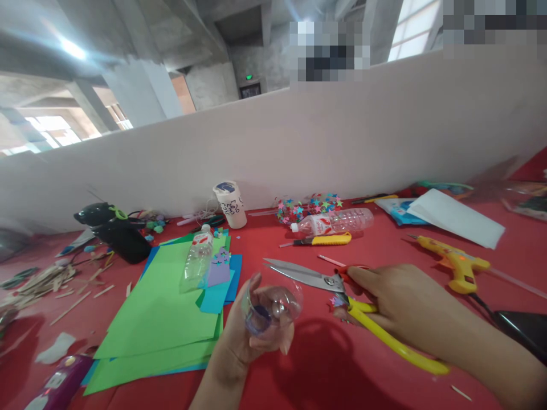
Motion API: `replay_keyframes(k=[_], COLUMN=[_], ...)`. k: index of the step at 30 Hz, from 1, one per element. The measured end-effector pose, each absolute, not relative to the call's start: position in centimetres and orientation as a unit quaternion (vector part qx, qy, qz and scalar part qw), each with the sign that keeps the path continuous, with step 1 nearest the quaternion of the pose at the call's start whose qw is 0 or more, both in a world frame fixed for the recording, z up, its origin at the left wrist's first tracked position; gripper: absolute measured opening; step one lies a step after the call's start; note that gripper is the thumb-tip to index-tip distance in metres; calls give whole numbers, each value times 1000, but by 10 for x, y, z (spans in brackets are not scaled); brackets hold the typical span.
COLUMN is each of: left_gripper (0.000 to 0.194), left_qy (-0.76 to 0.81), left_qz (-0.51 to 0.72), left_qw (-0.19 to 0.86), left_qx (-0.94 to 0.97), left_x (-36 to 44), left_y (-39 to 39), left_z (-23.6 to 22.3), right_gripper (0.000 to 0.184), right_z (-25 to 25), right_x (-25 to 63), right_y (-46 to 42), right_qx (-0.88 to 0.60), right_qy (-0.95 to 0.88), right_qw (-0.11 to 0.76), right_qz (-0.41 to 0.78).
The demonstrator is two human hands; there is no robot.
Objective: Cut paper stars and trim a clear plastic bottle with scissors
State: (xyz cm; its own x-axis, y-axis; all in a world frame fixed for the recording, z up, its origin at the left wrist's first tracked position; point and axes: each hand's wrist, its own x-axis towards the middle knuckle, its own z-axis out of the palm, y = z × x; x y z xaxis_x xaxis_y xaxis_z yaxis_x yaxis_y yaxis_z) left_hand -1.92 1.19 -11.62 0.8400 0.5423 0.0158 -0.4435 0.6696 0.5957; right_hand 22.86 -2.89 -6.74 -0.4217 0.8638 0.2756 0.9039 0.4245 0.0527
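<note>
A red-covered desk (325, 364) carries green paper sheets (162, 307), two clear plastic bottles (197, 263) (333, 222), a white paper cup (231, 204), a yellow glue gun (457, 265), a yellow utility knife (327, 240) and scattered wooden sticks (47, 282).

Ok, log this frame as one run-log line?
left hand: holds clear bottle piece | right hand: on scissors lying on red table | green paper sheets at left

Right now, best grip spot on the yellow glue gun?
Take the glue gun by its handle, the stub pointing toward the camera, coming from the near side. The nozzle points left and the cord trails right, so both ends are poor holds.
</note>
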Motion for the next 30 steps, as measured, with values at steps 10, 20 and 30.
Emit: replay_keyframes(k=[10,20,30], left_gripper=[47,54,35], left_qy=[69,87,202], left_qz=[267,343,495], left_qw=[916,896,817], left_qx=[292,268,216], left_x=[-20,-18,-15], left_y=[15,10,4], left_z=[-122,-112,-111], right_gripper=[46,42,45], right_z=[-66,-61,-63], right_x=[231,227,229], right_y=[-28,-31,-23], right_qx=[-529,-611,-652], right_qy=[-838,-783,-743], right_qw=[91,116,136], right_qz=[-102,-6,60])
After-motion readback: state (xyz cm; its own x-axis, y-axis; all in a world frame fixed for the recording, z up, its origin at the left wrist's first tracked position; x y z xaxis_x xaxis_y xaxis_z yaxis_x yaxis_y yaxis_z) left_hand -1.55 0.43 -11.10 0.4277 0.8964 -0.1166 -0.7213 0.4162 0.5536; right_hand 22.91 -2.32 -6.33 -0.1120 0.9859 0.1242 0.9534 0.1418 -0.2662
